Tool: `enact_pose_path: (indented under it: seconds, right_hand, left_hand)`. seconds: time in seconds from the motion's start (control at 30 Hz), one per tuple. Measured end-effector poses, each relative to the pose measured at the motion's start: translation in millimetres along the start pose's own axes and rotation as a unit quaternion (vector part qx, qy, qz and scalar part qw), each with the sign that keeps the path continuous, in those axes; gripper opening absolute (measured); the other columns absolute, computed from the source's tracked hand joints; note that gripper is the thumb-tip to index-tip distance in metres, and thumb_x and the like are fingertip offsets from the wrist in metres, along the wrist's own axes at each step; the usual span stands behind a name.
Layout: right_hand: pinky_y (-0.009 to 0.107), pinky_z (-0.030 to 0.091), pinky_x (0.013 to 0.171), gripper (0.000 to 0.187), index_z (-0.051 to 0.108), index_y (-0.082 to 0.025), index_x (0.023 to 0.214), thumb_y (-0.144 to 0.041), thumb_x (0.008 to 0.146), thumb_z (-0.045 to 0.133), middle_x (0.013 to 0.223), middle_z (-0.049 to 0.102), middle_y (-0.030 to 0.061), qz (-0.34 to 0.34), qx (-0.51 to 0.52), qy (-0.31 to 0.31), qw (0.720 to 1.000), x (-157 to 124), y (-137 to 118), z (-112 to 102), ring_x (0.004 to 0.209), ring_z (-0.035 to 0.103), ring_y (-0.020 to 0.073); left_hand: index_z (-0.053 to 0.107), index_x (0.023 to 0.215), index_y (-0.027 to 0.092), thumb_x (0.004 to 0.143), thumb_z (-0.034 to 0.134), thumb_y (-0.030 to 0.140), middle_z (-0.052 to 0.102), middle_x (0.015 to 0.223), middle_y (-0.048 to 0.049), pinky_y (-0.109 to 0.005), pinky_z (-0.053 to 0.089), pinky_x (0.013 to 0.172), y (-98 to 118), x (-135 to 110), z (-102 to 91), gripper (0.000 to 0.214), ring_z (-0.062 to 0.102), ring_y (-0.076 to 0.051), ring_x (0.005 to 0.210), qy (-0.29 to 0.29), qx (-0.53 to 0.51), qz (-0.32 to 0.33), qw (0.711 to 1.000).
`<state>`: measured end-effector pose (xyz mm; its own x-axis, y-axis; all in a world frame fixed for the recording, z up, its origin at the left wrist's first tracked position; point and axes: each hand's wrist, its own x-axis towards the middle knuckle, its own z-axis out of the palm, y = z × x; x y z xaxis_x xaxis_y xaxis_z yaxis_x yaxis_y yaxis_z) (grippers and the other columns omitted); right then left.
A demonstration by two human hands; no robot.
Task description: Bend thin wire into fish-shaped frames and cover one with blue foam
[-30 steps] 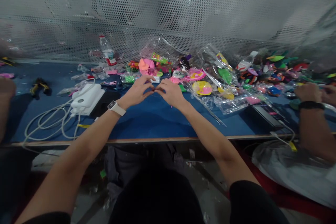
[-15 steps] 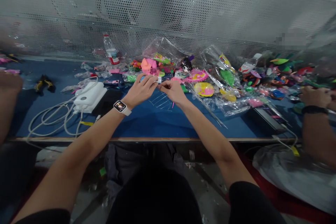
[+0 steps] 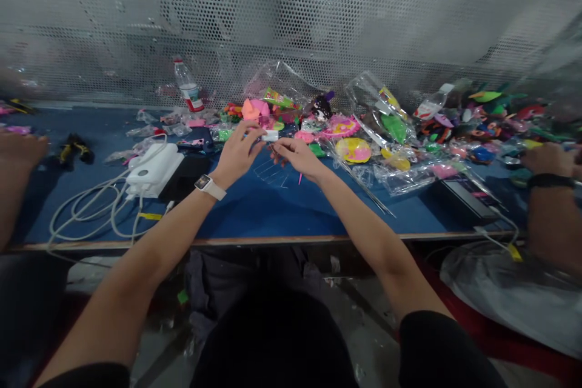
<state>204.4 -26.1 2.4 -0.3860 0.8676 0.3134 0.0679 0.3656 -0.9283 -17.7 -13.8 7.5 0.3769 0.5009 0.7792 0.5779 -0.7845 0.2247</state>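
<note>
My left hand [image 3: 237,151], with a white watch [image 3: 208,186] on its wrist, is raised over the blue table [image 3: 254,209]. Its fingers pinch a small white piece [image 3: 271,134]. My right hand [image 3: 295,155] is just to the right, fingers closed on the top of a small clear plastic bag [image 3: 273,173] that hangs below both hands. A thin pink stick [image 3: 299,179] lies on the table by my right wrist.
Colourful toys in clear bags [image 3: 364,133] pile up along the back and right. A white charger with cables [image 3: 152,171] lies at the left, a plastic bottle [image 3: 185,86] behind it. Other people's arms are at the left [image 3: 18,163] and right [image 3: 548,194] edges. A perforated metal wall [image 3: 291,24] stands behind.
My hands have lifted from the table surface and moved slightly back. The clear bag now hangs open below them, and the white piece sits in my left fingers.
</note>
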Motion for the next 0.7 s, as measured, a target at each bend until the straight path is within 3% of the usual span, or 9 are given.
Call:
enact_pose_path:
  seconds: [0.1,0.2,0.27,0.43,0.7]
  right_hand:
    - [0.026,0.049,0.063,0.04,0.069,-0.021,0.093,-0.06,0.1,0.073,0.086,0.069,0.003,0.024,0.071,0.014,0.997,0.5,1.9,6.6,0.073,0.065,0.0145]
    - [0.023,0.046,0.06,0.036,0.066,-0.021,0.09,-0.054,0.102,0.073,0.082,0.064,0.0012,0.071,0.111,0.026,0.991,-0.8,0.8,12.4,0.071,0.061,0.0131]
    - [0.022,0.044,0.057,0.033,0.066,-0.02,0.089,-0.049,0.104,0.071,0.081,0.06,0.0004,0.102,0.126,0.028,0.986,-2.4,-1.8,15.2,0.071,0.057,0.0127]
    - [0.019,0.039,0.053,0.03,0.064,-0.02,0.087,-0.042,0.106,0.069,0.081,0.054,-0.0003,0.125,0.143,0.045,0.981,-4.7,-9.3,19.6,0.07,0.047,0.012]
    - [0.019,0.034,0.05,0.032,0.063,-0.021,0.086,-0.047,0.103,0.071,0.08,0.051,-0.0015,0.112,0.143,0.071,0.981,-3.1,-7.7,25.4,0.067,0.043,0.0117]
  left_hand:
    - [0.056,0.13,0.022,0.111,0.056,0.048,0.068,0.117,-0.0107,-0.029,0.059,0.07,0.0,-1.0,6.4,0.032,0.068,-0.014,0.074,0.031,-0.117,-0.113,0.986]
    - [0.056,0.105,0.022,0.113,0.051,0.051,0.062,0.075,0.0008,-0.023,0.048,0.051,2.4,-1.3,9.6,0.03,0.057,-0.009,0.05,-0.031,-0.223,-0.186,0.957]
    - [0.054,0.093,0.023,0.114,0.05,0.045,0.052,0.062,0.005,-0.022,0.043,0.045,5.3,-0.4,9.0,0.031,0.051,-0.009,0.043,-0.062,-0.266,-0.213,0.938]
    - [0.051,0.091,0.023,0.114,0.049,0.031,0.042,0.061,0.0087,-0.021,0.037,0.039,11.1,4.3,5.4,0.024,0.043,-0.006,0.037,-0.066,-0.319,-0.261,0.909]
    - [0.047,0.092,0.024,0.115,0.046,0.034,0.039,0.059,0.0105,-0.019,0.036,0.039,3.3,4.5,5.6,0.025,0.04,-0.005,0.035,-0.08,-0.328,-0.262,0.904]
